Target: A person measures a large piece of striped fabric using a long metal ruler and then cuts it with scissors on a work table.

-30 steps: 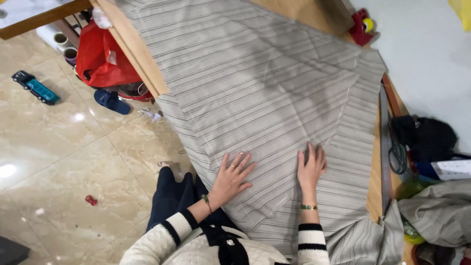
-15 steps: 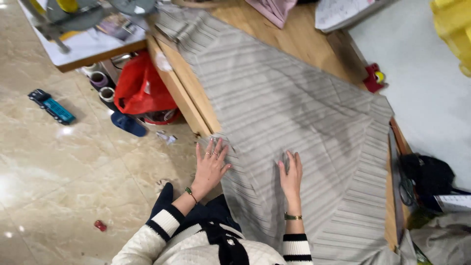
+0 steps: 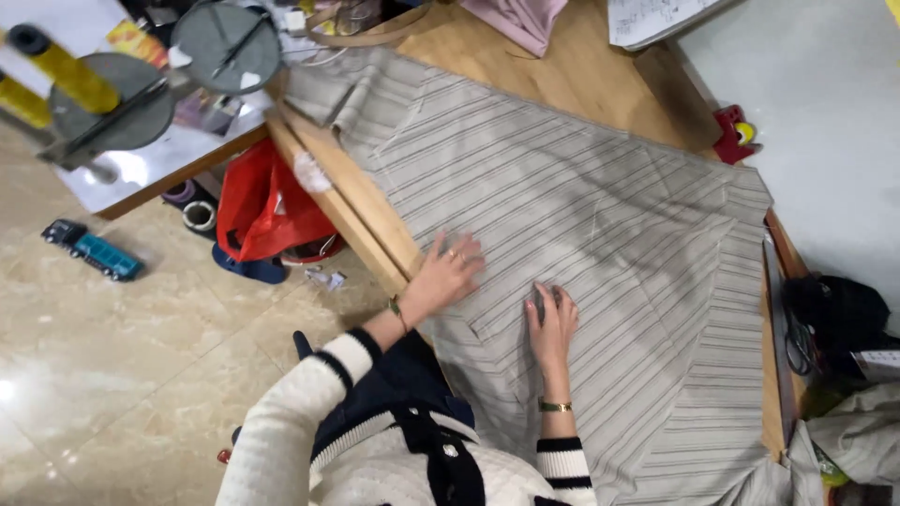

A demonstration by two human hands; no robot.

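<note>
Smoothing striped grey fabric (image 3: 581, 215), head view only.

Fabric lies spread across most of the wooden surface (image 3: 352, 201), running from the far end near the sewing gear down to the near edge, where it drapes off toward the person. Most of it reads flat. Faint crease lines fan out from the middle and a small fold sits at the far left corner, so flattening looks largely done but not finished; judging by hand position, the near-left area is what's being worked.

Left hand (image 3: 450, 272): palm down on the fabric just inside the surface's left edge, fingers spread flat, gripping nothing. Slight motion blur.

Right hand (image 3: 553, 319): also palm down on the fabric, just beside the left hand and nearer the body, fingers extended and together, pressing, not holding anything.

No cut marks or pins that I can make out, and no tool in either hand.

Around it: red bag (image 3: 262, 211) on the floor under the surface's edge, blue toy truck (image 3: 94, 251) further out on the tiles, thread spools (image 3: 66, 70) at top left, red-yellow object (image 3: 736, 136) at the far right corner.
</note>
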